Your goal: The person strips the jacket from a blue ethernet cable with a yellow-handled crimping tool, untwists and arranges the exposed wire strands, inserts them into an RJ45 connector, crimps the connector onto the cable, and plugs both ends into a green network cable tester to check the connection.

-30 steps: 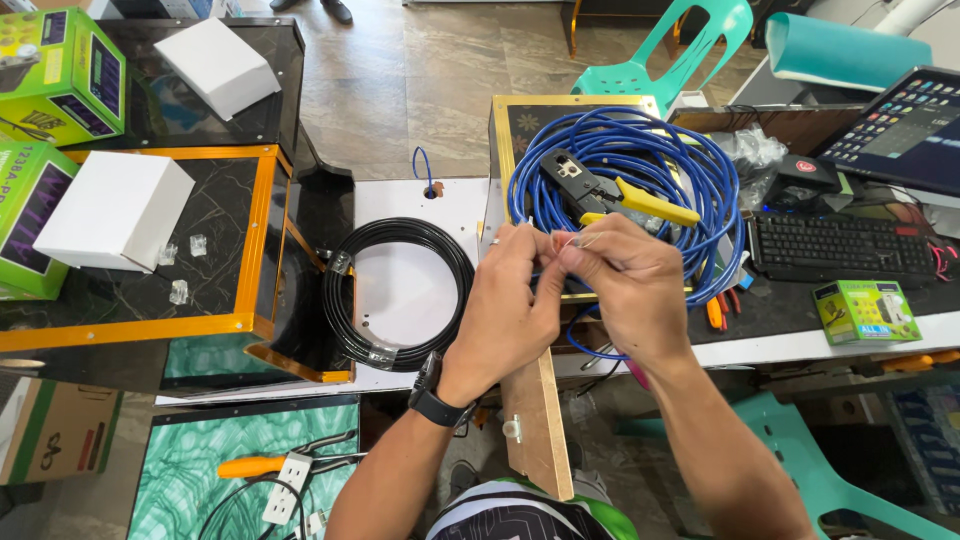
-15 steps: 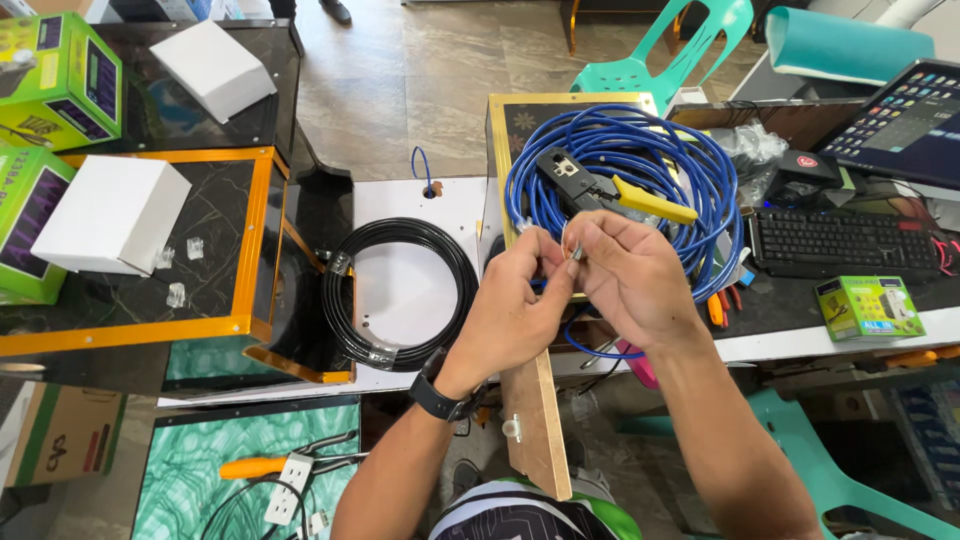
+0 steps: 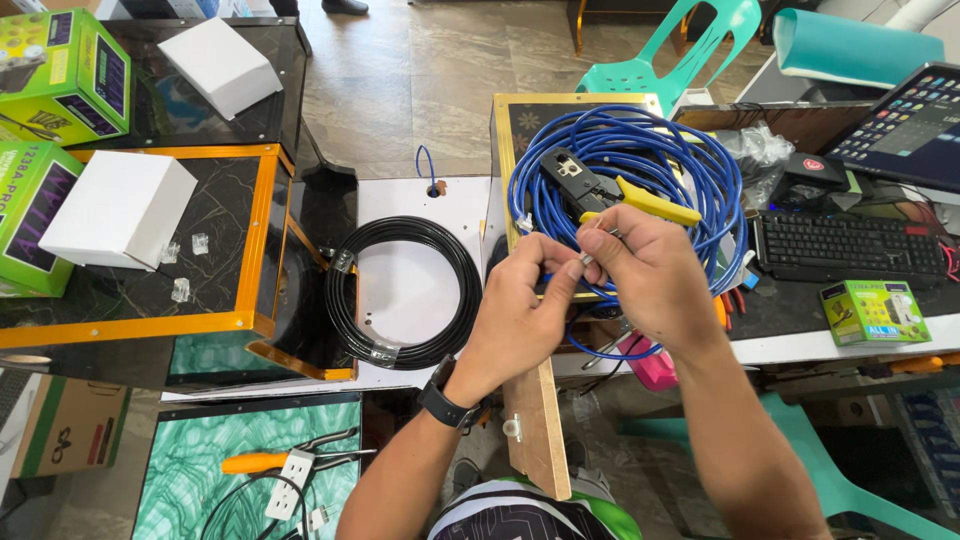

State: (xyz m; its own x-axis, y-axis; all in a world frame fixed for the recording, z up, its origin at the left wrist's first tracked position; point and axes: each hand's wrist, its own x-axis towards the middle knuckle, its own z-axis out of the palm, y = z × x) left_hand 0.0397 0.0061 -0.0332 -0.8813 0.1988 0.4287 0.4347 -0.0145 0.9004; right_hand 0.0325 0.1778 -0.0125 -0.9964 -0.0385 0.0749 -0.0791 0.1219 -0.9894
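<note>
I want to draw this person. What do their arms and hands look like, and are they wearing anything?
Both arms are bare, with no sleeves reaching the forearms and no gloves. The left hand has a black watch strapped on its wrist. The right hand wears nothing: no ring or band shows.

The blue cable coil is being partly covered by the left hand and right hand; whatever is pinched at the fingertips is too small to tell. At three o'clock, the screen is being cut off.
</note>
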